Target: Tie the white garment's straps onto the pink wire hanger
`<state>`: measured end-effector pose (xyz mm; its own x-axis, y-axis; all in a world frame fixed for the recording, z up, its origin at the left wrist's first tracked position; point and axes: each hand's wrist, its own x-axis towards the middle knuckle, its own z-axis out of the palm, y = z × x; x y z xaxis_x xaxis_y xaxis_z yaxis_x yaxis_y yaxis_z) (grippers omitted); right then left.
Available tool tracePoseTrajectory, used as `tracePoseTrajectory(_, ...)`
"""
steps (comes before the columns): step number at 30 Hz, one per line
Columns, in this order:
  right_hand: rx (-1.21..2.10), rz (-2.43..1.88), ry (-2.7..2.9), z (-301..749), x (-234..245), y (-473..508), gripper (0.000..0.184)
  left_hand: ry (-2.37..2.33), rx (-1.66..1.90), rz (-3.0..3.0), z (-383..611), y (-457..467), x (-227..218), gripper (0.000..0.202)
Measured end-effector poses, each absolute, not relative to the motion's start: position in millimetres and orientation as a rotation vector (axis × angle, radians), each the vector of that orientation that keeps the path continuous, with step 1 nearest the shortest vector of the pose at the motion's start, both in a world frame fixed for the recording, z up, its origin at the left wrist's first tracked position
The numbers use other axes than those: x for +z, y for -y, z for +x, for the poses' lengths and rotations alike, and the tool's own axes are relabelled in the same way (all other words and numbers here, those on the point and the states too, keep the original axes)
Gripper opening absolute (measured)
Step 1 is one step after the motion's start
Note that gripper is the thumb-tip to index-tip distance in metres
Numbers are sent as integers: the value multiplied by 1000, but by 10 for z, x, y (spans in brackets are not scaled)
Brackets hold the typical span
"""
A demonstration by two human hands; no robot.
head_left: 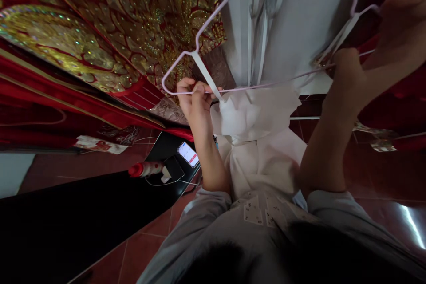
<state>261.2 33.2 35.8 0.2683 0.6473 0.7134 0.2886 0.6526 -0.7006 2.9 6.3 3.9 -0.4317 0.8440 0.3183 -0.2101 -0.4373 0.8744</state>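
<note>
A pale pink wire hanger (pixel 213 13) spans the upper middle, and a white garment (pixel 239 117) hangs from it by white straps looped over both shoulders. My left hand (pixel 196 97) is closed around the hanger's lower bar at its left end, fingers touching the left strap (pixel 206 73). At the hanger's right end is my right hand (pixel 376 62), somewhat blurred and dark. Its thumb stands apart from the fingers, beside the right strap (pixel 346 33) and lower bar. The hanger's hook lies outside the view.
Red and gold sequined costumes (pixel 140 22) hang at the left, dark red cloth (pixel 396 111) at the right. Behind the hanger is a grey-white surface (pixel 302 22). Lower left, a black table (pixel 83 217) bears a lit phone (pixel 189 154) and a red-capped bottle (pixel 144 169) near a white cable.
</note>
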Motion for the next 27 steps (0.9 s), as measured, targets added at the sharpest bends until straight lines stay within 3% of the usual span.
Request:
tracePoseTrajectory(3, -36, -723, 1341, 2432, 203, -178, 31, -972, 1966, 1004, 112, -91, -2, 28)
tracePoseTrajectory(7, 114, -940, 1719, 2104, -72, 26, 19, -928, 1998, 989, 76, -89, 1, 27)
tracePoseTrajectory(10, 120, -980, 1664, 1978, -202, 74, 12, -989, 1940, 1032, 12, -69, -4, 29)
tracePoseTrajectory(15, 170, -895, 1614, 2024, -214, 11, 15, -1045, 1930, 1182, -18, -19, -52, 40)
tracePoseTrajectory(27, 132, -857, 1565, 1980, -237, -17, 16, -1072, 1365, 1423, -234, 448, 339, 43)
